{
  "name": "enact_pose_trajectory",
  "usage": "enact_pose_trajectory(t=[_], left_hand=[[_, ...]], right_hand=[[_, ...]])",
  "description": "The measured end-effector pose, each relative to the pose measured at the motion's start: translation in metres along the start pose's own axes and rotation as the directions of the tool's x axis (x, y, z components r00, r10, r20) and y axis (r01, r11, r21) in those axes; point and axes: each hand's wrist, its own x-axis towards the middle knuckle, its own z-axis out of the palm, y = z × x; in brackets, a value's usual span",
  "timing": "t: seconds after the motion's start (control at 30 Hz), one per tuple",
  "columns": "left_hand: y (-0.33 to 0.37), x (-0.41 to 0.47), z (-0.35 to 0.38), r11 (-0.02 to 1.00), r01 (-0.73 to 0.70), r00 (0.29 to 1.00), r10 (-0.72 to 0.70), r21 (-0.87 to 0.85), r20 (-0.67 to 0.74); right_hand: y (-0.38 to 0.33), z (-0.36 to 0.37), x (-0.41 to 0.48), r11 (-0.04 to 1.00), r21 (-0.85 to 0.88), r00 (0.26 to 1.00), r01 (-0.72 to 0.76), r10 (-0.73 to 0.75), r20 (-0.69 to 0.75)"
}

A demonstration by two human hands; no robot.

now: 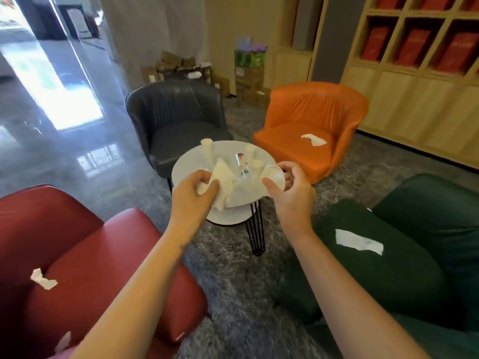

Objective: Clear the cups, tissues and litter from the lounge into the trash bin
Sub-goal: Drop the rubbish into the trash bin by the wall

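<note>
Left hand (pixel 193 193) bunches a crumpled white tissue (pixel 223 182) at the near edge of the round white tabletop (pixel 186 161). Right hand (pixel 290 190) curls round a tipped white paper cup (pixel 273 176) at the right edge, likely gathering one load. Upright white cups (pixel 206 147) wait at the far edge; no trash bin in sight.

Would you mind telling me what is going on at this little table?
A person is clearing the round white table. The left hand grips a crumpled tissue, and the right hand holds a paper cup tipped on its side. Three other cups and a small wrapper are on the tabletop. Loose tissues lie on the orange chair, the green sofa and the red chair. No trash bin is in view.
</note>
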Motion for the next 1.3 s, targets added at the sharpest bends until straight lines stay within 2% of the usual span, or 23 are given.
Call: enact_pose_trajectory(t=[0.27, 0.57, 0.8, 0.93, 1.13, 1.3], left_hand=[[-0.046, 0.131, 0.062, 0.996, 0.088, 0.996, -0.088, 0.030, 0.006], [-0.092, 0.253, 0.142, 0.979, 0.199, 0.978, -0.195, 0.051, -0.072], [-0.139, 0.344, 0.214, 0.970, 0.241, 0.968, -0.242, 0.030, 0.069], [-0.184, 0.403, 0.276, 0.955, 0.296, 0.936, -0.291, 0.005, 0.196], [-0.267, 0.423, 0.357, 0.919, 0.394, 0.878, -0.369, -0.022, 0.305], [-0.313, 0.418, 0.390, 0.894, 0.447, 0.839, -0.435, 0.042, 0.328]], right_hand=[[0.070, 0.062, 0.117, 0.998, -0.052, 0.998, -0.046, 0.049, 0.043], [0.173, 0.122, 0.261, 0.989, -0.133, 0.993, -0.056, 0.070, 0.099], [0.250, 0.182, 0.337, 0.973, -0.153, 0.976, -0.173, 0.190, 0.107], [0.313, 0.217, 0.366, 0.948, -0.229, 0.966, -0.221, 0.246, 0.085], [0.410, 0.270, 0.365, 0.871, -0.363, 0.909, -0.332, 0.398, 0.123], [0.449, 0.294, 0.355, 0.838, -0.493, 0.933, -0.233, 0.335, 0.129]])
